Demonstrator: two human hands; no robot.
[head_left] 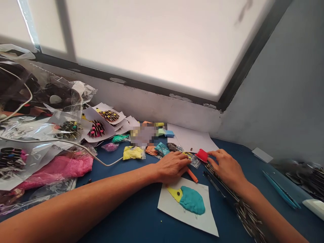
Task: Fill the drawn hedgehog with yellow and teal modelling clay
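My right hand [226,168] pinches the edge of a small red packet of modelling clay [201,155] between thumb and fingers. My left hand [174,167] lies palm down, fingers extended beside a clear bag with yellow bits [194,160]; its fingertips are partly hidden. An orange stick [192,176] pokes out from beneath that hand. Nearer to me lies a white sheet [210,226] bearing a hedgehog-like clay figure, with a teal body [192,199] and a yellow head [175,193]. Thin dark-and-light sticks [246,212] and a dark pen [214,184] lie under and beside my right forearm.
Clay packets, including a yellow one [133,153] and a teal one [162,149], stand behind my left hand. Finished hedgehog cards [108,116], plastic bags and a pink cloth [60,168] crowd the left. A white cable [101,161] crosses there. Teal tweezers [280,189] lie right.
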